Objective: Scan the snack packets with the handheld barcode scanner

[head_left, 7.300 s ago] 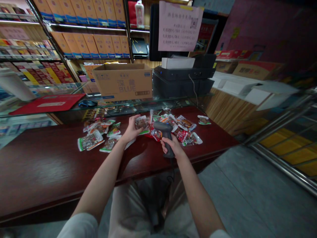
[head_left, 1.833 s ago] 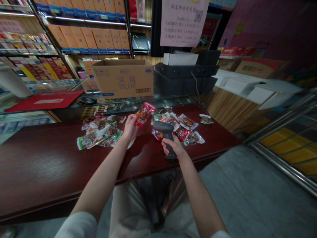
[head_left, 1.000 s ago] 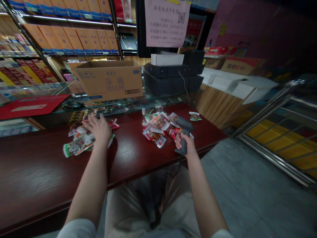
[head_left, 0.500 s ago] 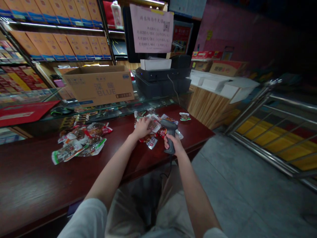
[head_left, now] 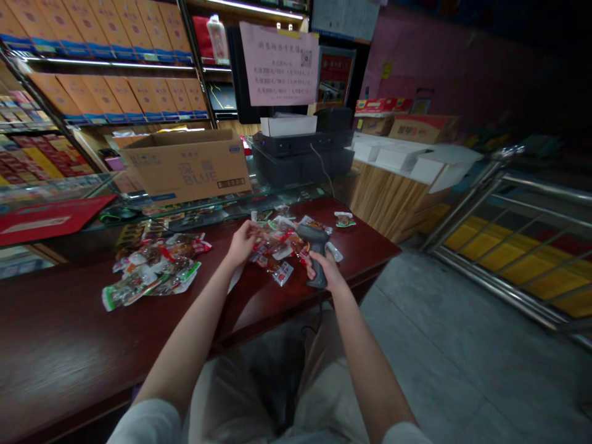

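At the packets [head_left: 277,246] on the worktop [head_left: 69,308], what are the hands doing?

The right hand [head_left: 321,268] is clenched round a barcode scanner [head_left: 312,237], its head tipped over the pile. The left hand [head_left: 243,243] is curled at the pile's edge; whether it pinches a packet, I can't tell.

Where's the rest?

A larger heap [head_left: 155,268] lies well off to the left.

Which step is this, and what's next?

It looks like picking through packets with the scanner ready. The next move seems to call for a packet's code facing the scanner.

And beyond?

A cardboard box [head_left: 185,169] stands on a glass case [head_left: 287,197], below a paper notice [head_left: 279,63].
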Available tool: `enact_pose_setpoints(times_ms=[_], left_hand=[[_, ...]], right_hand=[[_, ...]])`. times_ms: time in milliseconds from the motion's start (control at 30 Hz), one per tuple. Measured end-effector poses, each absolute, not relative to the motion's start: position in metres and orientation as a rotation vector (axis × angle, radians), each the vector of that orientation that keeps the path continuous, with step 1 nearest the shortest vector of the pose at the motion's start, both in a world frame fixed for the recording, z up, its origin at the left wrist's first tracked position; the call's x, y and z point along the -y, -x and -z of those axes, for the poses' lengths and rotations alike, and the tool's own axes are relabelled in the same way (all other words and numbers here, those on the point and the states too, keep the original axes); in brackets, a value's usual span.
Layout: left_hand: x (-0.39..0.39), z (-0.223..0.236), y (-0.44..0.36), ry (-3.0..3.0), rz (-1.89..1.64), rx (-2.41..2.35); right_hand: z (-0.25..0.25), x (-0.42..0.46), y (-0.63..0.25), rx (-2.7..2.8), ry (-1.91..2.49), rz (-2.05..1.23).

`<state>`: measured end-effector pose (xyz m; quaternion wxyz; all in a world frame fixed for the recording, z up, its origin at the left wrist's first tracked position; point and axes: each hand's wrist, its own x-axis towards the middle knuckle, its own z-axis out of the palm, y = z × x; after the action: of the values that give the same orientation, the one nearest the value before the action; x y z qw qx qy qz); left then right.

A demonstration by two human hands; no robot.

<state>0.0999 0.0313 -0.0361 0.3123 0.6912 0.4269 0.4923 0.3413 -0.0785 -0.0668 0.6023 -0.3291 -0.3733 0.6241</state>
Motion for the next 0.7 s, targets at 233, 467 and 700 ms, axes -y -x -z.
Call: enact_pose_setpoints(times_ms=[233, 467, 700], left_hand=[[-0.032, 0.050, -0.077, -1.113, -1.372, -0.910], [-0.033, 0.044, -0.077, -1.060, -1.433, -0.819], [-0.033, 0.046, -0.068, -1.132, -1.448, -0.770]], right_hand=[[0.067, 0.078, -0.339, 0.875, 0.790, -1.422], [0.056, 0.079, -0.318, 0.951, 0.715, -1.544], [0.065, 0.078, -0.288, 0.974, 0.715, -1.638]])
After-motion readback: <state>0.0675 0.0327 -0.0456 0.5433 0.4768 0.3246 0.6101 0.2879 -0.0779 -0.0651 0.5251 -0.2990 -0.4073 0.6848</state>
